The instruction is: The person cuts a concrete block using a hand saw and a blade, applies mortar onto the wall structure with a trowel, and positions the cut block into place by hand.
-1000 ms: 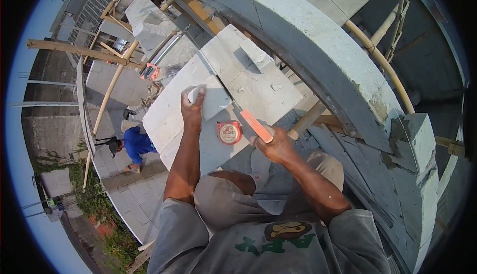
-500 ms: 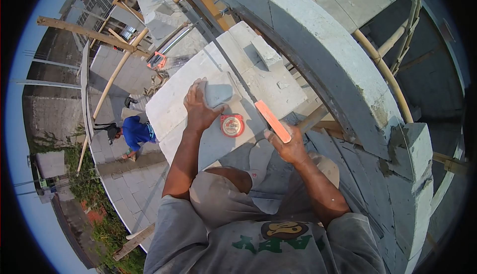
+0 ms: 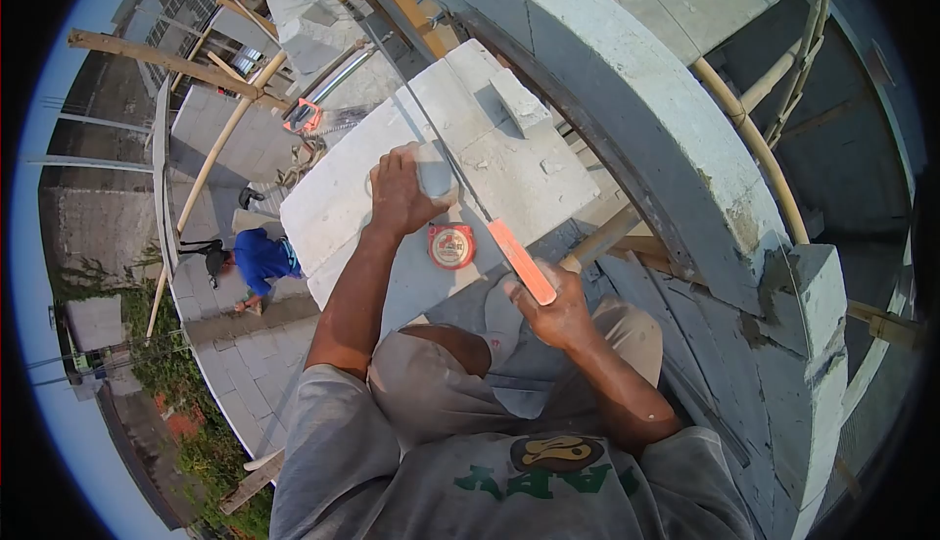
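My right hand (image 3: 553, 313) is closed around the orange handle (image 3: 522, 262) of a handsaw. Its long thin blade (image 3: 446, 148), seen edge-on, stretches away to the upper left across a pale concrete block (image 3: 362, 173). On that block my left hand (image 3: 399, 192) grips a small grey block piece (image 3: 434, 176), thumb on the near side and fingers at the far left. The saw blade runs right beside this piece; whether it cuts in cannot be made out. A red tape measure (image 3: 451, 245) lies just below my left hand.
Another orange-handled saw (image 3: 303, 116) lies at upper left. A block offcut (image 3: 520, 104) sits beyond the blade. To the right curves a block wall (image 3: 666, 99) with bamboo poles (image 3: 749, 134). A person in blue (image 3: 264, 264) works lower down on the left.
My right hand has drawn the saw back toward my body and slightly left. My left hand still holds the block piece, and the whole view has shifted a little.
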Available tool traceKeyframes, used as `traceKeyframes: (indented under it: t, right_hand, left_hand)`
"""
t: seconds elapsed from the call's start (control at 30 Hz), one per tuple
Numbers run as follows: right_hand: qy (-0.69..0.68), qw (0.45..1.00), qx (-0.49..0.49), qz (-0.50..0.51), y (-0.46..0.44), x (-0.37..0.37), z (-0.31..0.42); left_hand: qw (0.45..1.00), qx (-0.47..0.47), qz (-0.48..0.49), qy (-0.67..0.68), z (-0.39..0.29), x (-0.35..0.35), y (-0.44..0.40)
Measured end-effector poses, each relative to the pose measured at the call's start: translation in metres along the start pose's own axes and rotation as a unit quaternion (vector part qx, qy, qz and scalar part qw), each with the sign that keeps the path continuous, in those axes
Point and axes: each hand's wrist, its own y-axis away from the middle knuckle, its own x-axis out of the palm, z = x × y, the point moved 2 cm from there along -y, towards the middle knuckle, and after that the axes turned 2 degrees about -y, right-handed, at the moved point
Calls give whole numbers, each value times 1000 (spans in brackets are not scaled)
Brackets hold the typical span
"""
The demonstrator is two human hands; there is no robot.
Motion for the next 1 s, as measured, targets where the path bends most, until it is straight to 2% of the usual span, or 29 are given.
traceKeyframes:
  t: [0.2,0.3,0.4,0.5,0.6,0.73,0.9,1.0]
  right_hand:
    - [23,998,37,49,-18,-3,8]
    - [64,997,19,45,-59,10,3]
    - [90,988,102,73,-97,13,13]
    - [52,992,99,54,-89,7,3]
    - [25,997,67,31,-45,-8,16]
    - [1,999,39,13,-18,-11,26]
    - [42,993,90,69,-34,-5,12]
    - [44,986,133,89,-73,6,2]
  left_hand:
    - [999,25,-23,27,3,5,0]
    - [997,49,-52,22,7,10,1]
    - [997,40,-53,50,5,8,1]
    - [998,36,-42,28,6,8,1]
    - [992,60,-95,61,10,15,1]
    - [992,56,-90,64,10,17,0]
    - [991,61,-91,71,5,10,2]
    - [991,68,-97,57,7,13,1]
